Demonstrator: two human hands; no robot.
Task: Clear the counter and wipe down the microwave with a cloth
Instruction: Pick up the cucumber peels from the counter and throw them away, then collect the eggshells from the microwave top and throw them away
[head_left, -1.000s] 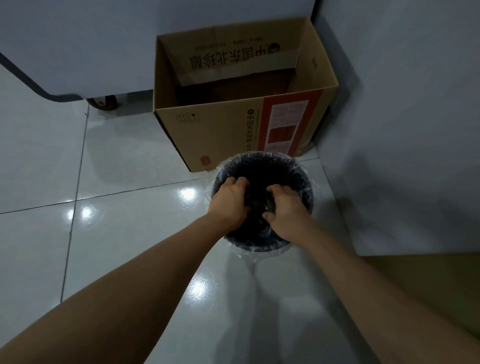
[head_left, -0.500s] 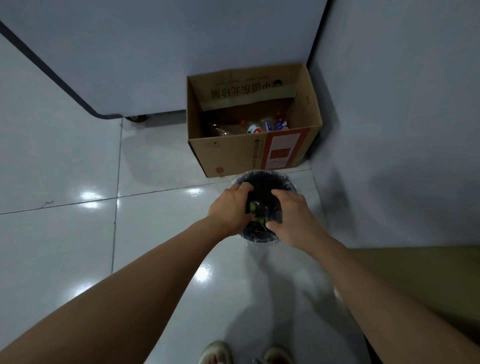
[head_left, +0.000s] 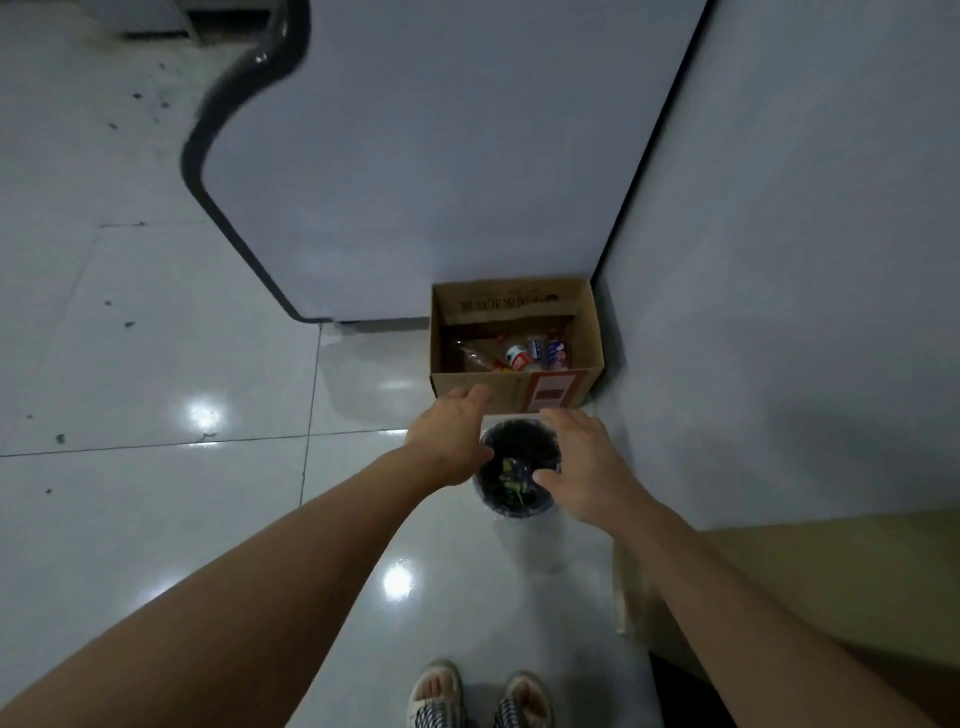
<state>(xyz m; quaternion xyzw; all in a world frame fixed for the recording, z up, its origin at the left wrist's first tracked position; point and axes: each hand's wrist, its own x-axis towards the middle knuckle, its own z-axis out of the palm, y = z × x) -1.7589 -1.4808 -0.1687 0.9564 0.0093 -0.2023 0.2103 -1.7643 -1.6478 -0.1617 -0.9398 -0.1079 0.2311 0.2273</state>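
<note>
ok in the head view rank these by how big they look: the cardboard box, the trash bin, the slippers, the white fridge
1. white fridge, by far the largest
2. cardboard box
3. trash bin, partly hidden by the hands
4. slippers, cut off by the lower edge

Bin against slippers is unsure: the slippers are nearer the camera and only partly visible.

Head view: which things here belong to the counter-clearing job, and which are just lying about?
In the job:
left hand, open, above the bin
right hand, open, above the bin
black lined bin, scraps inside

Lying about:
cardboard box holding bottles
slippers
white appliance
tiled floor
</note>
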